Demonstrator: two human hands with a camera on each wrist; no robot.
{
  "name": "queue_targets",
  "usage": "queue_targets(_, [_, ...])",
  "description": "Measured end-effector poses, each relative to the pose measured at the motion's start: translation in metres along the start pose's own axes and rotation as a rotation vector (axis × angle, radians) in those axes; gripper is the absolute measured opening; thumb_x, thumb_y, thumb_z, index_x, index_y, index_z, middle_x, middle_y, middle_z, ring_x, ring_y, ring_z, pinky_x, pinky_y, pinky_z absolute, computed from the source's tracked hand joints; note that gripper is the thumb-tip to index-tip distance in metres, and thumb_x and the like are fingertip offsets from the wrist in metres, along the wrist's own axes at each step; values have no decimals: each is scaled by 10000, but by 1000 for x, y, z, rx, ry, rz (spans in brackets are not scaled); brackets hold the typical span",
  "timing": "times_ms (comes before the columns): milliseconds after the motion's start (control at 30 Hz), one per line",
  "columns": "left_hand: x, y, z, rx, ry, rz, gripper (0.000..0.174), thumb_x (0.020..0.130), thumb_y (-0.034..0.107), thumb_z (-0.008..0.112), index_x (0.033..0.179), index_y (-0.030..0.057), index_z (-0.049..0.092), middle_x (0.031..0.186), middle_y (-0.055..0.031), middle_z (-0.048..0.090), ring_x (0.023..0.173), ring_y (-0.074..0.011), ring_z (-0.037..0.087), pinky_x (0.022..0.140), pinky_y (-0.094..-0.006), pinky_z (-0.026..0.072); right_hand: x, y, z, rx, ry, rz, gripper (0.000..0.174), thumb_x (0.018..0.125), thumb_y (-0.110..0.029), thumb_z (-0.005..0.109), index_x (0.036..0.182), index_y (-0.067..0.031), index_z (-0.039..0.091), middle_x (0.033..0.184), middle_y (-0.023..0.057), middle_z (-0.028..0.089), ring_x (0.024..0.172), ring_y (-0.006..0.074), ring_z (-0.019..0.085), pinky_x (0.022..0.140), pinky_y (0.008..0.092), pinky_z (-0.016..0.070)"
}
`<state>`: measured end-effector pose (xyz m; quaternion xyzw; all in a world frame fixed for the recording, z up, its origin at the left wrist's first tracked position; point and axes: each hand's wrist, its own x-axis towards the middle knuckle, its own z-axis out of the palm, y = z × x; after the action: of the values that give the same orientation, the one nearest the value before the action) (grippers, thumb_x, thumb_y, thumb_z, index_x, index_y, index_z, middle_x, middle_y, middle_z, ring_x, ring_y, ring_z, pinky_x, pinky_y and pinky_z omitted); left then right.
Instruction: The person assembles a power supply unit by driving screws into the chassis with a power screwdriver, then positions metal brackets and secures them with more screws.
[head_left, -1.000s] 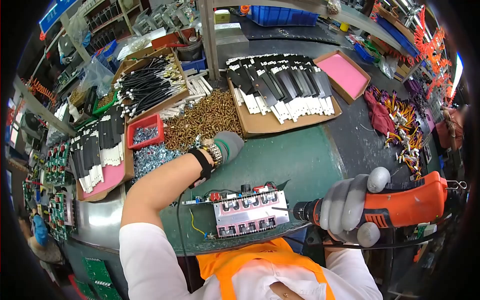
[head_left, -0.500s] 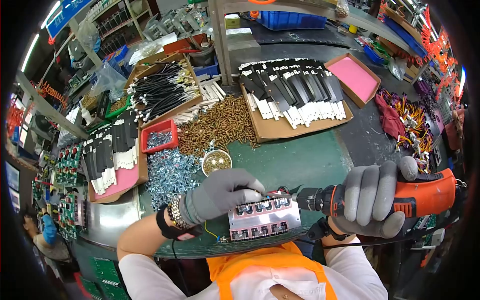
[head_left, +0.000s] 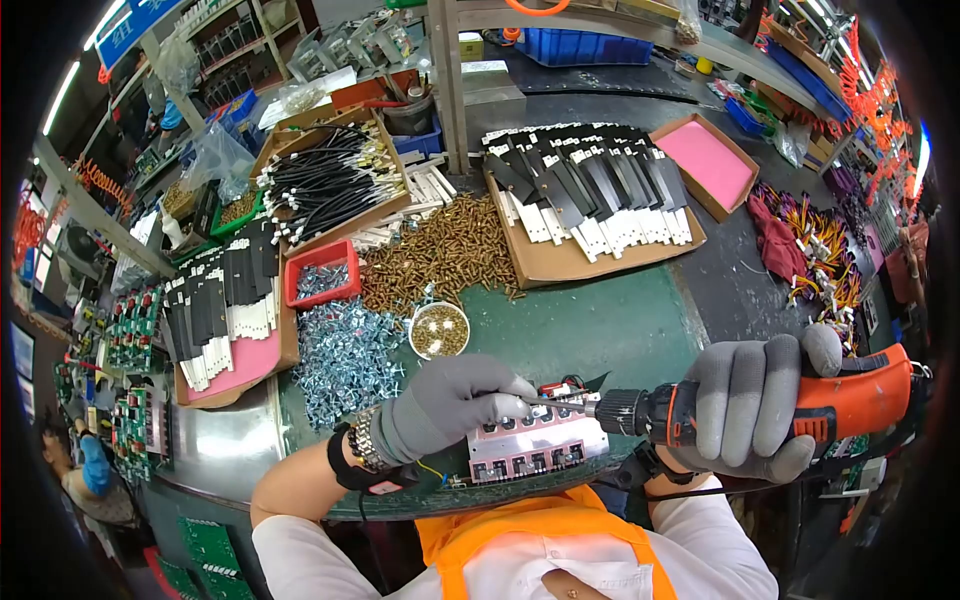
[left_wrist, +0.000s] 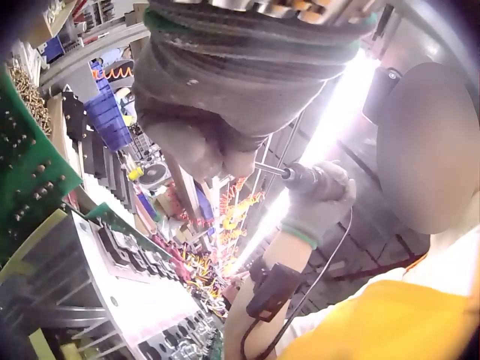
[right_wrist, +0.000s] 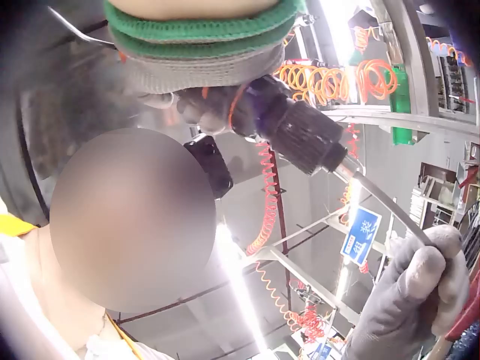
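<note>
My gloved right hand (head_left: 745, 410) grips an orange electric drill (head_left: 868, 388) with a black chuck (head_left: 622, 411), held level with its bit pointing left. The long thin bit (right_wrist: 390, 206) reaches the thumb and fingertips of my gloved left hand (head_left: 440, 405), which pinch its end; anything small between those fingertips is hidden. Just below the bit in the head view lies a circuit board with a silver metal plate (head_left: 540, 440) carrying two rows of black components. Beside the left hand stands a round white dish (head_left: 414, 333) of small brass-coloured screws.
Loose silver metal parts (head_left: 345, 365) and a pile of brass-coloured pieces (head_left: 440, 245) lie left and behind. A red bin (head_left: 352, 272) stands by them. A cardboard tray (head_left: 600, 262) holds black-and-white strips; wire bundles (head_left: 810, 250) lie at right.
My left hand has come back from over the dish to the bit's end, uncovering the dish. The drill has risen slightly, with its bit now over the metal plate.
</note>
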<state>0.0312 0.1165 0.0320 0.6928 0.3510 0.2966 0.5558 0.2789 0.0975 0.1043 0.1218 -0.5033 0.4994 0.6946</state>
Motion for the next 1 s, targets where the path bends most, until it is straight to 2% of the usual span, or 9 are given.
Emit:
queue_targets(167, [7,11,-4,461,32,241,182,816,126,705,966,22,712,770,-60,678,699,-122,636,644,-268,501,10,18,-6,76,199,-88,451,869,-61,630,1234,34,383,640,-24,453,460,44,427,432,203,401])
queue_targets(233, [17,14,-12,-171,-126,-296,267,803,144,722,1032,12,689,803,-22,667,716,-102,623,629,-271,502,12,21,-18,153,254,-85,448,872,-55,614,1244,39,383,672,-31,430,483,35,395,459,207,376])
queue_targets(300, [36,-7,-32,-52,-196,-135,396,840,214,706,1203,72,635,828,-7,613,803,-64,575,693,-258,480,13,22,-29,183,370,-106,438,865,-45,611,1234,35,389,670,-30,416,496,35,394,476,206,376])
queue_targets(400, [92,-24,-89,160,201,110,410,870,237,664,1236,65,598,926,-68,627,895,-138,602,791,-305,484,14,18,-47,155,467,-166,490,869,-94,636,1273,51,400,661,-42,392,488,35,373,455,206,349])
queue_targets(433, [112,-49,-118,761,312,228,364,868,251,647,1182,68,625,971,-105,643,919,-217,620,824,-359,476,13,17,-53,156,466,-165,490,869,-94,636,1273,51,400,661,-42,392,488,35,373,455,206,349])
queue_targets(533, [165,-91,-152,1768,65,-365,314,849,165,582,1134,55,658,1154,-133,615,1095,-287,528,894,-415,414,10,19,-57,72,411,-172,442,855,-33,610,1229,37,386,668,-29,384,518,42,387,503,207,378])
queue_targets(633, [194,-154,-173,1958,70,-264,338,850,147,552,1141,12,660,1273,-168,546,1154,-320,480,962,-411,368,3,14,-63,17,397,-128,441,860,-43,605,1232,41,382,675,-26,373,515,51,385,491,219,378])
queue_targets(800, [211,-194,-186,1986,261,-182,288,823,113,528,1018,-18,696,1300,-182,514,1273,-319,376,1091,-419,250,-4,7,-68,-118,448,-130,477,885,-108,629,1264,6,363,680,-29,388,493,42,369,451,215,355])
queue_targets(1000, [190,-135,-169,1778,260,-106,308,815,112,540,1090,62,671,1170,-148,596,1178,-299,490,1019,-436,337,-12,2,-56,-81,447,-107,519,887,-127,633,1311,9,366,678,-32,393,484,44,380,442,216,356])
